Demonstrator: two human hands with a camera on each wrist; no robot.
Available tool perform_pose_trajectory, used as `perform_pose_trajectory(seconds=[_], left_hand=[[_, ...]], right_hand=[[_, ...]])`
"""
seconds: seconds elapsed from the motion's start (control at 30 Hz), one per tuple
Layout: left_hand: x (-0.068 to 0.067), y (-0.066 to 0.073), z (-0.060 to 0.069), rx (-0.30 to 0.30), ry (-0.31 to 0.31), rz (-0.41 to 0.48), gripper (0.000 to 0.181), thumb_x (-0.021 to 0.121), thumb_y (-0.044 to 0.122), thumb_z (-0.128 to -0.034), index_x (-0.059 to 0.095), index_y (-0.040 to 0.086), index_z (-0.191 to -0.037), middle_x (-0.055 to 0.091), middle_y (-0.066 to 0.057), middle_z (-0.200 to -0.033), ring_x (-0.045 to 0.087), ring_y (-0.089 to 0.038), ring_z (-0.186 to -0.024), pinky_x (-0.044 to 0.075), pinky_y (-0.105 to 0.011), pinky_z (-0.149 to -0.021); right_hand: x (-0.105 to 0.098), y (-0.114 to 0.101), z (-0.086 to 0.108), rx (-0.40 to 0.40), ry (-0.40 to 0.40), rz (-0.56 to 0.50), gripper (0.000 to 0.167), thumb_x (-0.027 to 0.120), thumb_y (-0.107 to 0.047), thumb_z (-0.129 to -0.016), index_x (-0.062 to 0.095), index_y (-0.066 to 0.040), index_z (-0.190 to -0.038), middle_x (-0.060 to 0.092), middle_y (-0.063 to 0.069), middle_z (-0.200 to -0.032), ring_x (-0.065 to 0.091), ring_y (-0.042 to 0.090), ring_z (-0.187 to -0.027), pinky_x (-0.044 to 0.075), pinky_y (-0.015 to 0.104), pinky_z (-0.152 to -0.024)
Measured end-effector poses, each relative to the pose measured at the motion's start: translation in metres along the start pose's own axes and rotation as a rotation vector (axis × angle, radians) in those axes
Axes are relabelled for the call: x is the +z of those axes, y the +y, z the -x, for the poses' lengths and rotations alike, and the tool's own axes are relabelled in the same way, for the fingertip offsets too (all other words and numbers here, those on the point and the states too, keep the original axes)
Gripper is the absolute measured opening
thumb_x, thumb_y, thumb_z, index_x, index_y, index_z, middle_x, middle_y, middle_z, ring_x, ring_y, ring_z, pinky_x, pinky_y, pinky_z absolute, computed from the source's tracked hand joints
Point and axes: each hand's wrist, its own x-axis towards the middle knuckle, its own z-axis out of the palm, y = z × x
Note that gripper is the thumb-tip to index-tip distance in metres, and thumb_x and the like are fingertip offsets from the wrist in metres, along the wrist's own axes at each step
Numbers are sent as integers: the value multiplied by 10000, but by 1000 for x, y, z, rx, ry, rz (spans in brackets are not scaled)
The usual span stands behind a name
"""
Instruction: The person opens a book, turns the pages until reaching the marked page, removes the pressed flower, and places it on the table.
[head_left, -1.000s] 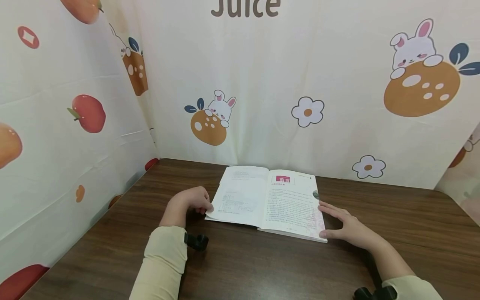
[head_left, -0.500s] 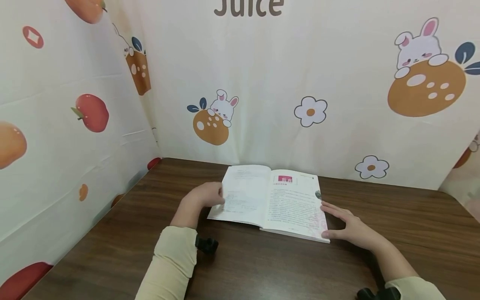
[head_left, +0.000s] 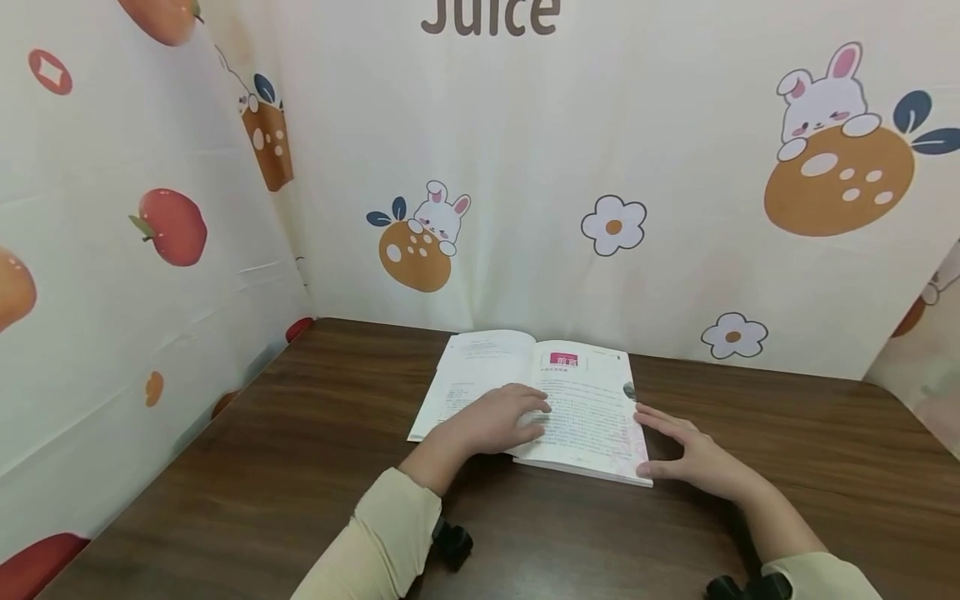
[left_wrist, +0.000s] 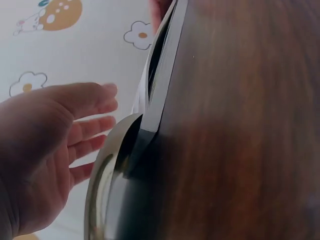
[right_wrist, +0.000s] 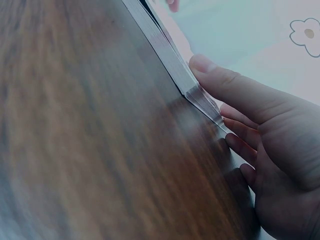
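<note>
Left hand (head_left: 497,421) has moved rightward — now over the open book (head_left: 588,412).

The left hand (head_left: 495,421) has loosely bent fingers (head_left: 531,404), the right hand (head_left: 697,458) its thumb (right_wrist: 237,90) spread apart.

The open book (head_left: 581,400) is white, printed in dark lines, with a magenta block (head_left: 564,359) and pale pink mottling (head_left: 627,446) near one corner. The tabletop (head_left: 225,483) is dark brown, streaked with wood grain. The cream cloth (head_left: 525,125) bears brown lettering (head_left: 491,17), white-spotted orange-brown fruits (head_left: 840,183), navy leaves (head_left: 912,111), white flowers (head_left: 613,217) with brown centres and a red apple (head_left: 176,227). The sleeves (head_left: 367,542) are pale yellow-beige, the wrist devices (head_left: 454,547) black.
</note>
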Motion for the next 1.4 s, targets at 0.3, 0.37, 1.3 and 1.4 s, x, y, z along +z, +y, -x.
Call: perform_pose_trajectory(seconds=[0.3, 0.37, 1.3, 1.4], left_hand=[[6, -5, -1, -86, -13, 97, 468, 573, 258, -910, 468, 106, -1340, 485, -23, -1337, 392, -174, -1263, 282, -303, -1037], [7, -4, 0, -94, -23, 98, 478, 583, 281, -906, 466, 125, -1343, 474, -27, -1344, 378, -184, -1270, 280, -315, -1037], [15, 21, 2, -187, -126, -40, 706, 548, 675, -767, 429, 347, -1380, 292, -90, -1437, 262, -257, -1287, 364, -403, -964], [17, 22, 2, -188, -103, -54, 773, 548, 730, -716, 428, 350, -1379, 314, -87, -1421, 289, -249, -1258, 374, -392, -954]], right_hand=[[0, 1, -1, 7, -1, 1, 768, 761, -375, -729, 448, -87, -1368, 313, 141, -1463, 243, 429, -1268, 185, 710, -865], [0, 1, -1, 7, 0, -1, 766, 761, -374, -729, 449, -90, -1368, 312, 140, -1464, 240, 429, -1269, 171, 711, -865], [3, 7, -1, -35, 6, -76, 730, 775, -335, -719, 484, -66, -1332, 323, 132, -1461, 235, 394, -1279, 193, 654, -920], [3, 5, -1, -36, 22, -69, 700, 762, -334, -739, 492, -66, -1325, 342, 149, -1447, 244, 409, -1273, 195, 663, -916]])
